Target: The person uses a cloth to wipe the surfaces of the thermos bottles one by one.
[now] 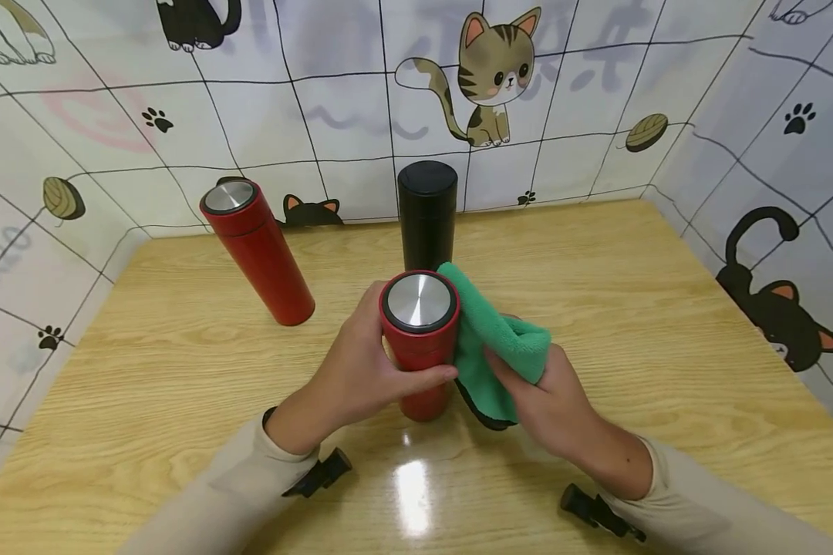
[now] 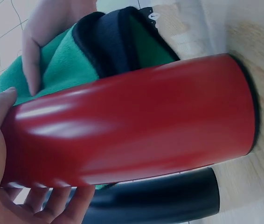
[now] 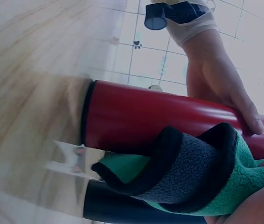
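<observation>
A red thermos with a brushed silver lid stands in front of me, and my left hand grips its upper body, thumb across the front. In the left wrist view the fingers of that hand wrap under the red thermos. My right hand holds a folded green cloth against the thermos's right side. The cloth shows a dark grey face and black edging in the right wrist view. Part of the right hand's fingers is hidden by the cloth.
A second red thermos stands at the back left of the wooden table. Directly behind the held one is a black thermos, its lower part hidden. Walls with a cat-patterned covering enclose the table at the back and sides.
</observation>
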Tool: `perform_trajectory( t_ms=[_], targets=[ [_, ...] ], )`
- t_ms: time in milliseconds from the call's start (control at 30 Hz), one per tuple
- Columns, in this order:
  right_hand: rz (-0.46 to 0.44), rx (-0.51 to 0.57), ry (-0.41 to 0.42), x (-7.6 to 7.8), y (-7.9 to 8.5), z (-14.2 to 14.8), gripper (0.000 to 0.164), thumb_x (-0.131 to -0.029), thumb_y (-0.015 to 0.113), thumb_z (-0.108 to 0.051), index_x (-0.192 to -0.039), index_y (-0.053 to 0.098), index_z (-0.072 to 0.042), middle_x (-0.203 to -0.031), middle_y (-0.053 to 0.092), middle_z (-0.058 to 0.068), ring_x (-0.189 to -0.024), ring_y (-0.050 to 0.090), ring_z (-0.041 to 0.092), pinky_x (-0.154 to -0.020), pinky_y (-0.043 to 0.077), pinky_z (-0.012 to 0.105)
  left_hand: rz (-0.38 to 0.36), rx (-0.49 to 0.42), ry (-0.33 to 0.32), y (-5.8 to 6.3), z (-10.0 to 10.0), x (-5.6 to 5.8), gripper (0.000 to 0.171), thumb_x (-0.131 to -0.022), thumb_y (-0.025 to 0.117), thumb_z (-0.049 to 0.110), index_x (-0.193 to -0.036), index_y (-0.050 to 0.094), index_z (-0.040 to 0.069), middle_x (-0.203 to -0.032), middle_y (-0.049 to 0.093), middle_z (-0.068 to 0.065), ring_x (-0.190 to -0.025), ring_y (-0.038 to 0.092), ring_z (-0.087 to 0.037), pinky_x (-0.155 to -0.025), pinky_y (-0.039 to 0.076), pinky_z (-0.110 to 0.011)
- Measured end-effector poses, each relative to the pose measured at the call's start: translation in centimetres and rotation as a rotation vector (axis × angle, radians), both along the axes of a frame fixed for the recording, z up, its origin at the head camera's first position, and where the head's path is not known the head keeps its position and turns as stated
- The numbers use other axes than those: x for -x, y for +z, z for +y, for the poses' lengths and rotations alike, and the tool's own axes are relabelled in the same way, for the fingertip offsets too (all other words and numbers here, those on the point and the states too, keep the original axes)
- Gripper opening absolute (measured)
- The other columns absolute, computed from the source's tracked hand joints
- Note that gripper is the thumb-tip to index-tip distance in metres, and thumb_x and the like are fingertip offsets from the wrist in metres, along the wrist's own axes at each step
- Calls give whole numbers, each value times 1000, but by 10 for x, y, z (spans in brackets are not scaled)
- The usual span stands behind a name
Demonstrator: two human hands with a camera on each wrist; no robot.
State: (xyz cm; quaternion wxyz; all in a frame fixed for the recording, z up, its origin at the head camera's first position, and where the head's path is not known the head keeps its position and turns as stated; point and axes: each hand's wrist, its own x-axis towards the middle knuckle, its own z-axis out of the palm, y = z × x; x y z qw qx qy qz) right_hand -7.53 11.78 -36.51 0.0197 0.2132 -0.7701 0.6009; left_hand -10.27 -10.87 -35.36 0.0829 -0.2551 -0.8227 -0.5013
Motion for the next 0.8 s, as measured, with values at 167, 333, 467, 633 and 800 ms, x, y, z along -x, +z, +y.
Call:
perform_trajectory(
  t_ms=[167,333,467,633,800],
  targets=[
    [43,20,-7,-1,0,0,44,-101,52,-2,-144,54,-13,-135,63,3,-118,62,4,-94,53,19,-64,-65,-48,1,0,0,90,-70,92,18,-141,38,11,-132,57,1,-122,56,-13,-102,52,-36],
    [111,117,7,-2,2,0,44,-99,50,7,-141,55,-4,-133,64,0,-119,62,7,-95,53,19,-101,-114,-87,0,2,1,90,-72,90,14,-141,32,11,-132,59,1,-123,57,-14,-101,54,-35],
    [73,48,26,-1,2,-2,48,-102,49,0,-147,50,-14,-140,60,4,-124,59,5,-98,51,18,-91,-96,-71,0,0,1,89,-73,90,16,-141,32,12,-131,61,0,-121,60,-13,-100,54,-34],
    [71,12,9,-1,1,-4,48,-101,51,0,-146,52,-18,-140,60,5,-124,59,5,-99,51,19,-100,-87,-64,-2,-1,0,89,-74,90,17,-141,32,12,-131,61,0,-121,60,-13,-100,54,-35],
    [126,68,25,-2,1,-5,50,-99,51,6,-146,51,-11,-141,60,1,-126,59,7,-99,51,19,-120,-92,-64,-5,-2,0,90,-74,89,17,-142,31,13,-131,61,1,-122,59,-14,-99,55,-35]
  ],
)
